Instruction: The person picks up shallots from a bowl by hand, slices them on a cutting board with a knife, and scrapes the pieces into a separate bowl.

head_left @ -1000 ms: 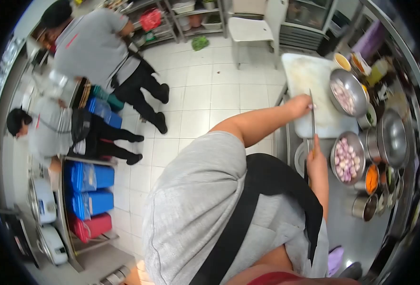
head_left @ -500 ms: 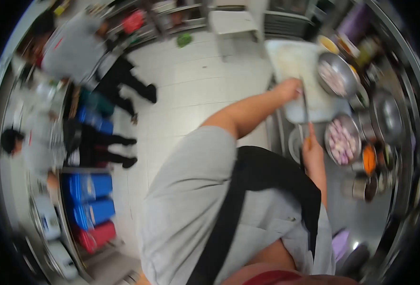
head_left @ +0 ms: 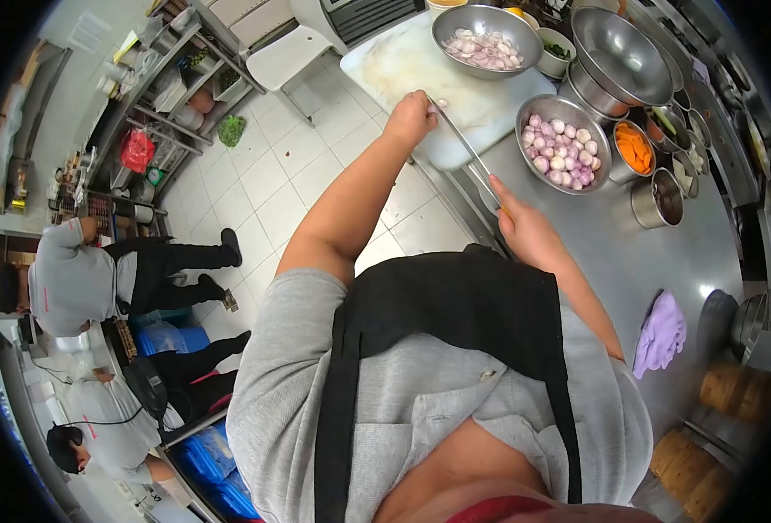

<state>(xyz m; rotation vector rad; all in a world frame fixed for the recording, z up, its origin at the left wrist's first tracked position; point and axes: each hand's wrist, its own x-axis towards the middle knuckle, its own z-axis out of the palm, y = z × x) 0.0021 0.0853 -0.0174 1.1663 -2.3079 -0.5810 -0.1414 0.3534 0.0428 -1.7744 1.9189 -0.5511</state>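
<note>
My right hand [head_left: 529, 228] is wrapped round the handle of a knife [head_left: 462, 141], its long blade slanting up and left over the white cutting board [head_left: 381, 65]. Near the blade's tip my left hand [head_left: 410, 119] is closed, with a small pinkish piece of shallot showing at its fingertips. Another pale bit [head_left: 442, 103] lies on the board just beyond the blade. A steel bowl of sliced shallots [head_left: 487, 50] stands on the board's far right part. Beside the board, a second steel bowl holds whole peeled shallots [head_left: 563, 150].
Right of the bowls are a container of orange carrot pieces [head_left: 633, 150], a steel pot [head_left: 658, 199] and a large steel bowl [head_left: 622, 57]. A purple cloth [head_left: 661, 335] lies on the steel counter [head_left: 590, 248]. Two people work at the left; a white chair [head_left: 288, 57] stands beyond.
My view has turned, so the board, bowls and both hands appear further left and higher. My right hand keeps the knife, and my left stays near the blade's tip.
</note>
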